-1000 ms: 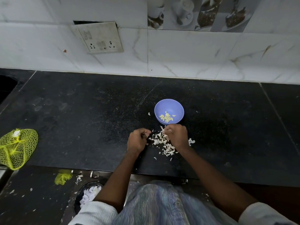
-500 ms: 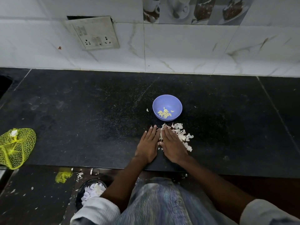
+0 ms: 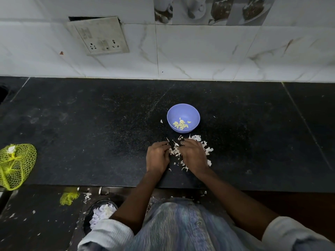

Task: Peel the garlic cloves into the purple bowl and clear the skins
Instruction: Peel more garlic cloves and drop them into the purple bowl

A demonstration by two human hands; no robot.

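The purple bowl [image 3: 171,113] stands on the black counter [image 3: 90,133] with several peeled garlic cloves [image 3: 180,125] in its bottom. Just in front of it lies a pile of white garlic skins [image 3: 205,148]. My left hand [image 3: 157,157] and my right hand [image 3: 193,157] lie side by side on the pile's left part, palms down. Their fingers curl inward over the skins between them. More skins stick out to the right of my right hand, and the ones under my palms are hidden.
A yellow net bag [image 3: 16,165] lies at the counter's left end. Below the counter's front edge sits a dark bin [image 3: 101,213] with skins in it, beside a yellow net scrap [image 3: 69,198]. A stray skin [image 3: 161,121] lies left of the bowl.
A second ago both hands picked at something over the pile. Half a second ago they lay flat with straight fingers. Now the fingers have curled in and drawn skins together.
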